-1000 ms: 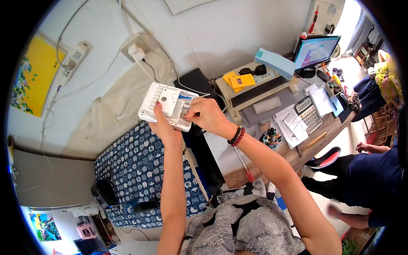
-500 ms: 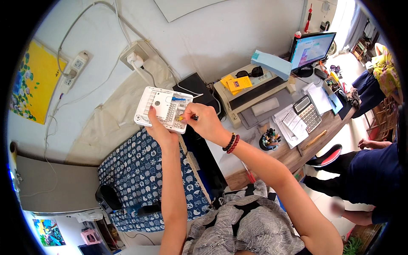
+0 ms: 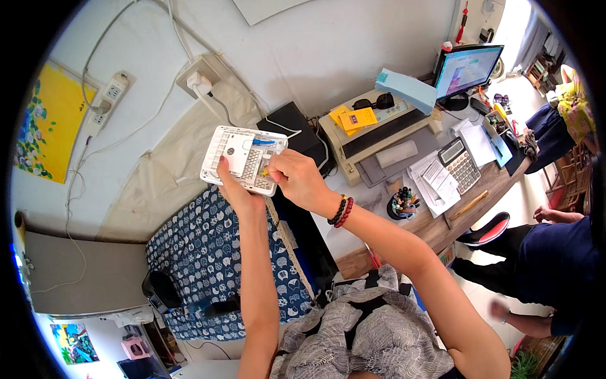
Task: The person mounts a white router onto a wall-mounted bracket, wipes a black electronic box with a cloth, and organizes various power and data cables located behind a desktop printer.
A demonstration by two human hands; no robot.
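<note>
A white, boxy network device [image 3: 237, 165] with vent slots is held up in front of the wall. My left hand [image 3: 240, 199] grips it from below, thumb over its face and the other fingers hidden behind. A blue plug or cable piece [image 3: 262, 143] sits in a recess at its upper right. My right hand [image 3: 297, 179], wearing dark and red bead bracelets [image 3: 341, 212], is closed at the device's right side. Its fingertips meet at the recess beside a small yellow piece [image 3: 265, 172]; whatever they pinch is mostly covered by the fingers.
Below lies a blue patterned cloth [image 3: 196, 265] with a black phone-like device [image 3: 161, 294] on it. On the desk to the right are a printer [image 3: 379, 136], a pen holder [image 3: 404, 204], a calculator [image 3: 459, 165] and a monitor [image 3: 468, 72]. Cables hang from the wall socket [image 3: 201, 79]. Another person [image 3: 543, 252] is at right.
The right fingers have shifted slightly and curled more at the device's recess. The device has tilted a little in my left hand, which keeps its grip.
</note>
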